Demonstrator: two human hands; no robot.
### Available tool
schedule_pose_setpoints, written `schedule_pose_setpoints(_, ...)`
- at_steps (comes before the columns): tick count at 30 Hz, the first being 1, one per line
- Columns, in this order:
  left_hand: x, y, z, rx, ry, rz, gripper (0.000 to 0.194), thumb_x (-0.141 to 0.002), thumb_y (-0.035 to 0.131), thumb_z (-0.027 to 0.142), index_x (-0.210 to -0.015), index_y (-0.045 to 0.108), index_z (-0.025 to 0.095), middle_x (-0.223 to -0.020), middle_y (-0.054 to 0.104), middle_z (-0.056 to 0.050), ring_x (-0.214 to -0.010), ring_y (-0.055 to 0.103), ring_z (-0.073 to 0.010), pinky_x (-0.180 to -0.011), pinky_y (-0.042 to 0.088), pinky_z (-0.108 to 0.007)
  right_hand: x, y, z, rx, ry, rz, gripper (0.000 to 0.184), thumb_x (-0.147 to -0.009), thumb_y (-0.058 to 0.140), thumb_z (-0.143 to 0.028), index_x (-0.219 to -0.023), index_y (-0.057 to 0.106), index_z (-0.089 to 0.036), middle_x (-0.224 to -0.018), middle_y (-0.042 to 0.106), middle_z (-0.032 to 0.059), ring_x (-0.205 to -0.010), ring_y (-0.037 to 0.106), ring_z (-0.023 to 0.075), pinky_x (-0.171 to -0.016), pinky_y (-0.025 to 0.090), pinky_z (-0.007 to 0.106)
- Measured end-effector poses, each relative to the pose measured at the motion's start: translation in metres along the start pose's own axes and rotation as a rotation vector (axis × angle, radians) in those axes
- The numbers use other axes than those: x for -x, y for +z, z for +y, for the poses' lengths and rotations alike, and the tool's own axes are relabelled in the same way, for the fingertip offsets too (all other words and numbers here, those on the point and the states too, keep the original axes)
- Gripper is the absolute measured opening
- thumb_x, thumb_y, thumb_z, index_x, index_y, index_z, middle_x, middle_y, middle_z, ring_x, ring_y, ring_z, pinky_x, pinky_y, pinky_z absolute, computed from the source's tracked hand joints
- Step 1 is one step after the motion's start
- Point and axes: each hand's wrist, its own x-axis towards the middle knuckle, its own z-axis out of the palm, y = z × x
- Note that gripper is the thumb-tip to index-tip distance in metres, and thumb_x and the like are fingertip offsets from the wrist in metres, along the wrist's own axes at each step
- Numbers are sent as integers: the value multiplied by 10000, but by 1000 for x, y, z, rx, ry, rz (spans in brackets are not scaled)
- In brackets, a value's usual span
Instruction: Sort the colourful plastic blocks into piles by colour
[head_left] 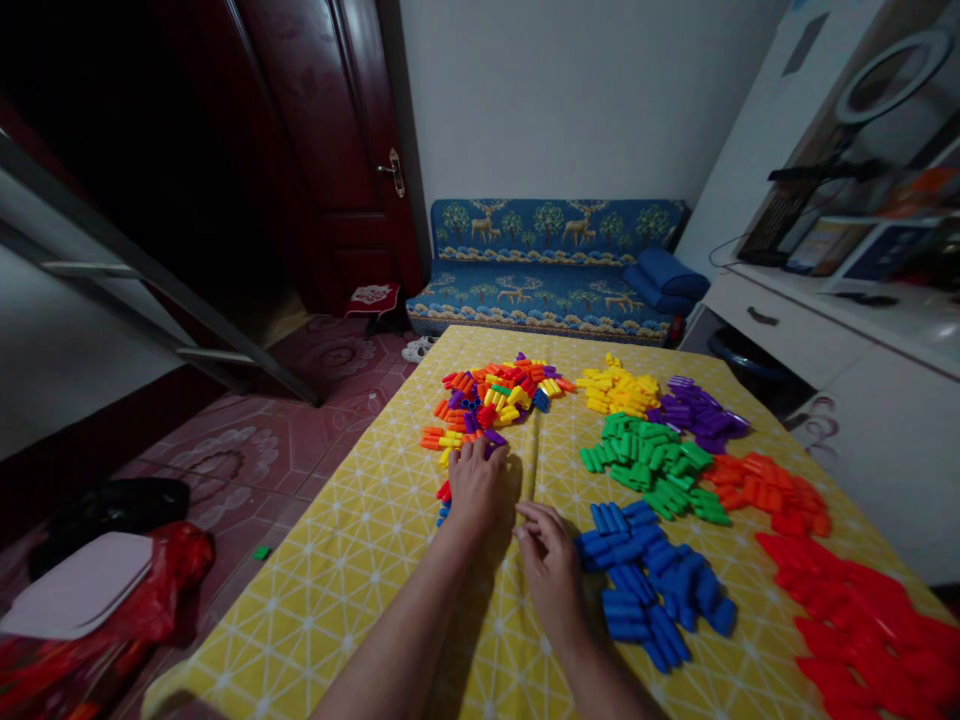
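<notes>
A mixed pile of plastic building pieces [499, 390] in red, orange, yellow, purple and blue lies at the far left of the table. My left hand [474, 485] reaches onto its near edge, palm down, fingers a little apart and touching the pieces; no held piece shows. A purple piece [493, 437] sits just beyond its thumb. Low over the cloth to the right is my right hand [550, 555], its fingers loosely curled with the tips apart and nothing visible between them. Blue pieces [652, 570] lie in a pile right beside it.
Sorted piles of yellow [616, 388], purple [701, 412], green [652, 460], orange [772, 490] and red pieces [862, 620] cover the table's right side. A yellow patterned cloth [360, 560] covers the table. Beyond stands a blue sofa [525, 285]; a green piece [261, 552] lies on the floor.
</notes>
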Motion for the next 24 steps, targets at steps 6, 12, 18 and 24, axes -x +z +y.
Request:
schedule_pose_setpoints(6,-6,-1,-9,-117,130,-93,321,-971,432,240,-1232,617,275,-1117,614,-117,-1017,564,-285,-865,382,-434,-1,0,3,-3,4,7,230,-884,542,-204,-1059,690,-201,-1060,687,97,-923,653,205,-807,566,348)
schedule_pose_setpoints(12,-16,-3,-2,-171,274,-238,294,-948,400,139,-1138,624,115,-1075,611,-188,-936,605,-283,-850,413,-435,-1,0,5,-11,9,-10,213,-885,545,-224,-1033,698,-204,-1068,688,100,-983,647,220,-839,559,364)
schedule_pose_setpoints(18,-22,-20,-3,13,243,-174,305,-937,452,146,-1206,593,174,-1173,592,-157,-939,622,-242,-835,447,-391,0,0,5,-92,82,38,283,-896,543,-324,-1106,664,-179,-1029,695,112,-847,663,205,-747,563,344)
schedule_pose_setpoints(24,19,-14,22,1481,-233,-302,387,-827,692,452,-1078,665,159,-900,672,-67,-556,523,-91,-541,388,-225,2,-9,-7,-147,191,148,477,-924,527,-472,-1296,545,-174,-1132,673,147,-811,657,202,-669,554,326)
